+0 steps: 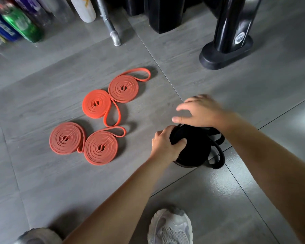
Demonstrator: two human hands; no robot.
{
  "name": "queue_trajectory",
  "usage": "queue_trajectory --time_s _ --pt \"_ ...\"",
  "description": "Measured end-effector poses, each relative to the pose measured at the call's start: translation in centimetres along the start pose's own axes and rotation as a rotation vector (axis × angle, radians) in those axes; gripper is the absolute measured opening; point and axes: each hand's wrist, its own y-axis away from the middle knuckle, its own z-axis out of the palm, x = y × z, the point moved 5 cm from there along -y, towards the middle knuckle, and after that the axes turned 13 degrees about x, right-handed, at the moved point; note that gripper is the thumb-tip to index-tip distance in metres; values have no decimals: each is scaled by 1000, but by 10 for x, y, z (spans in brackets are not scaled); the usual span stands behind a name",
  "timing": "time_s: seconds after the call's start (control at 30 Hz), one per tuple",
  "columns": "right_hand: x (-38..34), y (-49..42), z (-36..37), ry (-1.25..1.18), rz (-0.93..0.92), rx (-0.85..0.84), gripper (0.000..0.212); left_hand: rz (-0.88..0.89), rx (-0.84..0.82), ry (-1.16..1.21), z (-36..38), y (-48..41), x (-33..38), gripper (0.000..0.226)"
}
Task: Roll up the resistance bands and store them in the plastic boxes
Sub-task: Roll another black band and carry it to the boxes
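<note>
Two pale shoes, a white mesh one (170, 228) and a grey one (37, 236), sit at the bottom edge on the grey tiled floor (42, 182), with both bare forearms reaching forward over them. The left hand (165, 143) curls its fingers and thumb round the near-left edge of the one black band (192, 150), a half-rolled coil on the floor whose loose loops spill out to the right. The right hand (201, 110) is motion-blurred, palm down, fingers straight and spread over the coil's far edge; it may be brushing the band, but I cannot tell. Left of the hands lie four orange bands, each rolled flat into a spiral: a far pair (123, 88) (96, 104) touching, and a near pair (65, 138) (100, 147) touching, with short loose tails sticking out. Well beyond stand several bottles (23, 23) and a black machine base (225, 50).
</note>
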Motion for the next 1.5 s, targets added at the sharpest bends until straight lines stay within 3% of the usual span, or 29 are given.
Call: queue_trajectory --time_s 0.07,0.13,0.23,0.4,0.53,0.63,0.87,1.03,1.17,1.33,1.5 --pt "17 7 14 -90 167 -238 77 -1 -11 -22 -1 4 -1 53" --pt "34 21 23 -260 292 -302 87 -69 -16 48 2 8 -6 53" --pt "42 44 33 -466 354 -306 93 -193 -7 221 11 18 -12 60" --pt "43 67 46 -785 424 -221 72 -359 30 444 17 23 -24 81" --pt "39 80 54 -880 473 -316 85 -471 -27 441 18 27 -34 76" --pt "34 89 59 -977 575 -298 86 -523 -11 517 24 26 -32 72" --pt "-7 97 63 -1323 743 -163 80 -401 30 408 -12 17 -33 58" --pt "-45 74 55 -1482 749 -122 96 -262 83 387 -65 2 -22 43" --pt "-79 42 16 -1486 682 -64 97 -193 156 371 -112 -13 4 65" --pt "-131 10 -110 -1433 640 -68 98 -108 170 438 -208 12 85 81" --pt "-216 32 -268 -1336 574 -116 37 -173 204 484 -326 102 171 80"
